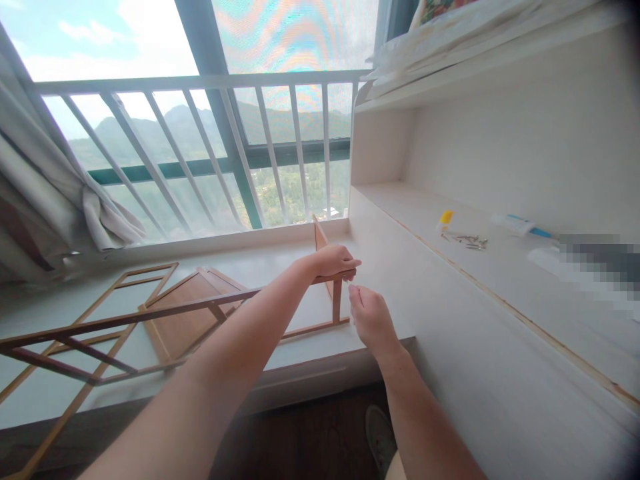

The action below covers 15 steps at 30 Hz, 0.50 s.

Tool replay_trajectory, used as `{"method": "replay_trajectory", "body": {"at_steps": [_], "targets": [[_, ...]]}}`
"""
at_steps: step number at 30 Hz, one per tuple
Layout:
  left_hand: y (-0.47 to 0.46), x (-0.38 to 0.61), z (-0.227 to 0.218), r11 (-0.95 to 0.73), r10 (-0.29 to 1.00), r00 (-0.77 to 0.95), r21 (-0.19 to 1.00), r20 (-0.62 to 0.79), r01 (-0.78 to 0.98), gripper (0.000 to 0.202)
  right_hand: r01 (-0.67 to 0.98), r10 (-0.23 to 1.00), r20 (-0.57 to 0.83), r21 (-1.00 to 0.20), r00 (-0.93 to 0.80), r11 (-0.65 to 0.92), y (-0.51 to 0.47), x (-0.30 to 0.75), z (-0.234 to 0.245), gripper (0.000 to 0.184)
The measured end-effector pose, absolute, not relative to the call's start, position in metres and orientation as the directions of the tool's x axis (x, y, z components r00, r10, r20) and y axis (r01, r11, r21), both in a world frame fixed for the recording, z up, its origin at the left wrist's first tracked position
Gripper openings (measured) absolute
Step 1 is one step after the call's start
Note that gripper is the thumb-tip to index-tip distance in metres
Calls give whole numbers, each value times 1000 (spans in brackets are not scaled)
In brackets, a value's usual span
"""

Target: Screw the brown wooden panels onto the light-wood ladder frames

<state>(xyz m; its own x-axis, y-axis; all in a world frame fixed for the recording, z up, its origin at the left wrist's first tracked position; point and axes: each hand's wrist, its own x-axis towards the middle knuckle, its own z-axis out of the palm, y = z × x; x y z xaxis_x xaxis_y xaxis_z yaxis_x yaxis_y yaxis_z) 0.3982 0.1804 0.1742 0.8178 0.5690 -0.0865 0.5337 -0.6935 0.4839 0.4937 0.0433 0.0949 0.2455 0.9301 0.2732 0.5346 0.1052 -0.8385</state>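
My left hand [331,261] is closed over the end of a long brown wooden frame [170,311], which stands on its edge on the white sill. Close to that same end, my right hand [371,317] has its fingers pinched together beside the short crosspiece. Something thin and pale shows between its fingertips and the frame, too small to name. Behind the left hand, a narrow wooden board [321,233] leans upright, partly hidden. A wooden panel [180,323] and a lighter open frame [145,274] lie on the sill to the left.
On the white shelf [380,200] to the right are a small yellow-capped bottle [447,220], several metal screws [473,241] and a blue-and-white tube [525,225]. A railing [210,81] runs before the window. A grey curtain [55,167] hangs at left. Dark floor [300,440] lies below.
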Motion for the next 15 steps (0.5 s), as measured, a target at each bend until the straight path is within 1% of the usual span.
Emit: {"method": "replay_trajectory", "body": {"at_steps": [2, 3, 4, 5, 7, 9, 11, 13, 15], "targets": [[181, 398, 174, -694, 573, 815, 479, -85, 538, 47, 214, 952, 165, -971, 258, 110, 43, 485, 94, 46], [181, 398, 173, -693, 575, 814, 480, -81, 538, 47, 23, 960, 103, -995, 259, 101, 44, 479, 94, 46], [181, 398, 173, -691, 577, 813, 483, -78, 537, 47, -169, 966, 43, -982, 256, 89, 44, 475, 94, 44], [181, 398, 172, -689, 578, 813, 488, -75, 535, 47, -351, 970, -14, -933, 241, 74, 44, 470, 94, 42], [181, 398, 172, -685, 577, 814, 498, -74, 531, 47, -636, 984, -83, -771, 156, 36, 43, 465, 95, 38], [181, 398, 172, -681, 577, 813, 504, -77, 531, 47, -794, 995, -91, -608, 48, -17, 42, 465, 96, 35], [181, 399, 172, -678, 578, 812, 507, -80, 532, 47, -864, 997, -77, -499, -22, -58, 41, 466, 98, 34], [180, 399, 173, -674, 580, 810, 509, -82, 535, 47, -896, 996, -79, -436, -51, -80, 40, 468, 99, 34], [179, 399, 173, -673, 584, 808, 508, -81, 538, 47, -912, 994, -94, -400, -57, -90, 39, 468, 99, 35]]}}
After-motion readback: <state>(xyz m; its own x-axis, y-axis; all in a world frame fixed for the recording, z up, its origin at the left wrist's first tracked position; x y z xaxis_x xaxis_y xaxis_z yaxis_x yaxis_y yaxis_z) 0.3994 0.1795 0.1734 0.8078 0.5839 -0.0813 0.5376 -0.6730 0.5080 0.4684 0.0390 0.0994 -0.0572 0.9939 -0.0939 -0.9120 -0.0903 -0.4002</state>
